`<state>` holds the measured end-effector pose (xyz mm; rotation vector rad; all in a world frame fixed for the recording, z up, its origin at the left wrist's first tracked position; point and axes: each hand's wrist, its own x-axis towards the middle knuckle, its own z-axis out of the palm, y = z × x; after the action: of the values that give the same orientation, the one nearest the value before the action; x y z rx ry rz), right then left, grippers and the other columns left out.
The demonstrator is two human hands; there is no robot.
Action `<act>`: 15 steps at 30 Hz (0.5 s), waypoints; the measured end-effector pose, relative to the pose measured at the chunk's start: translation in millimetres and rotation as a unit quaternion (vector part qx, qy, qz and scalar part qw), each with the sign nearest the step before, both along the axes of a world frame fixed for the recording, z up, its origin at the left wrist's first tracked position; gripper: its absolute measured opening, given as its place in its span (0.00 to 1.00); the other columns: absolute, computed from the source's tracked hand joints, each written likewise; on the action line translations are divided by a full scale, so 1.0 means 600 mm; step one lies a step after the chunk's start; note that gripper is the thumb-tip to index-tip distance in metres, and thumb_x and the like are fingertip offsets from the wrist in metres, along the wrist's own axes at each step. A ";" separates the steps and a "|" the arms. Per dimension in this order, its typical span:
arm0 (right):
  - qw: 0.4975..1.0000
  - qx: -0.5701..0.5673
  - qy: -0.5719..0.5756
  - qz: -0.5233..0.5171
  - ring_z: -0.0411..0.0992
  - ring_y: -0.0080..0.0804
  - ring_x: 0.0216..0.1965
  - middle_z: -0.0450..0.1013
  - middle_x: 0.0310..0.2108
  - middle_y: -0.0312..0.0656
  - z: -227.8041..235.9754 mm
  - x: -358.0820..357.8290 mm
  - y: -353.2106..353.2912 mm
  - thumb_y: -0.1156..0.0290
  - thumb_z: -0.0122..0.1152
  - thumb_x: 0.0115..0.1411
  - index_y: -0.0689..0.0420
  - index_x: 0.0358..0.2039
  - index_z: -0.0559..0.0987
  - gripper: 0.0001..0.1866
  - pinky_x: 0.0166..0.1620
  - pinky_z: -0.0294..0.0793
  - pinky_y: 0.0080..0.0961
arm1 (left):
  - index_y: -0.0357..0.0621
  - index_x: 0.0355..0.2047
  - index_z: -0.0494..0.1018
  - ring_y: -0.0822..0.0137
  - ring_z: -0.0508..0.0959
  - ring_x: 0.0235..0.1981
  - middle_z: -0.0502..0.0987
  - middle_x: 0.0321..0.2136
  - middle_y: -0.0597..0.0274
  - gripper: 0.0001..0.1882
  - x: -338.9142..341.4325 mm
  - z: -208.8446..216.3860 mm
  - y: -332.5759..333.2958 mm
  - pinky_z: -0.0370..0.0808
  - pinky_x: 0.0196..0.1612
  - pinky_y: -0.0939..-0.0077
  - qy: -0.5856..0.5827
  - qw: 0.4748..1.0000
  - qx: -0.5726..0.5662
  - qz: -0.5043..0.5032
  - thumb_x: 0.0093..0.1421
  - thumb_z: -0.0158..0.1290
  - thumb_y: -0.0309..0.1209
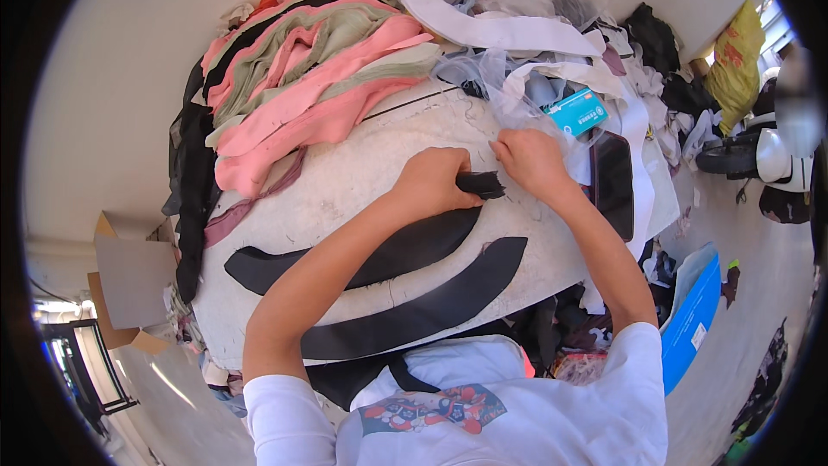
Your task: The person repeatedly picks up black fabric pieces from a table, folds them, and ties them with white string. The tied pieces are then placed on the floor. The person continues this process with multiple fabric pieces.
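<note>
My left hand (434, 179) is closed round a short black folded piece of fabric (481, 185), whose frayed end sticks out toward the right. Just beyond that end is my right hand (530, 160), its thumb and fingers pinched together; whatever they grip, if anything, is too small to make out. Below my hands two curved black fabric pieces lie on the pale worktable (259, 237). The upper black piece (405, 252) is partly covered by my left forearm, and the lower black piece (431, 315) lies near the table's front edge.
Long pink strips (297, 121) and grey-green strips (276, 78) are heaped at the back left. Clear plastic bags, a white band (509, 33), a small teal box (578, 112) and a dark phone-like slab (612, 185) crowd the back right. A blue panel (693, 324) stands beside the table.
</note>
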<state>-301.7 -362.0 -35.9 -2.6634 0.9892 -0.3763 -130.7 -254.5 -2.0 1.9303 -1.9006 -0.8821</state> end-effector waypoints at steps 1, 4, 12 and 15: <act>1.000 -0.006 -0.004 0.009 0.77 0.52 0.30 0.76 0.23 0.51 0.000 -0.002 -0.001 0.62 0.58 0.61 0.58 0.25 0.80 0.13 0.34 0.74 0.48 | 0.39 0.30 0.74 0.63 0.78 0.33 0.78 0.32 0.58 0.19 0.006 0.007 -0.002 0.74 0.38 0.72 0.036 0.999 0.030 0.002 0.47 0.70 0.37; 0.999 0.001 0.016 0.043 0.77 0.52 0.29 0.76 0.23 0.51 0.013 0.000 0.011 0.63 0.58 0.61 0.58 0.26 0.80 0.12 0.33 0.74 0.47 | 0.41 0.32 0.71 0.75 0.76 0.31 0.78 0.30 0.67 0.18 0.048 -0.004 0.015 0.72 0.36 0.82 0.288 0.955 0.063 0.044 0.47 0.71 0.26; 0.985 0.055 0.093 0.136 0.77 0.51 0.27 0.75 0.20 0.50 0.036 -0.009 0.106 0.65 0.58 0.59 0.59 0.27 0.79 0.11 0.31 0.75 0.46 | 0.45 0.38 0.71 0.82 0.75 0.35 0.77 0.32 0.73 0.21 0.084 0.009 0.030 0.72 0.41 0.87 0.437 0.891 0.073 0.097 0.47 0.68 0.18; 0.982 0.074 0.094 0.149 0.77 0.51 0.26 0.75 0.20 0.50 0.033 -0.009 0.132 0.67 0.57 0.59 0.59 0.27 0.79 0.10 0.30 0.75 0.46 | 0.45 0.38 0.72 0.81 0.75 0.35 0.78 0.33 0.72 0.21 0.080 -0.004 0.015 0.72 0.40 0.85 0.414 0.902 0.068 0.099 0.47 0.69 0.19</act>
<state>-306.8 -282.6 -16.3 -2.6881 0.6212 0.0123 -82.5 -245.3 -4.3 1.4056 -1.1381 -1.4862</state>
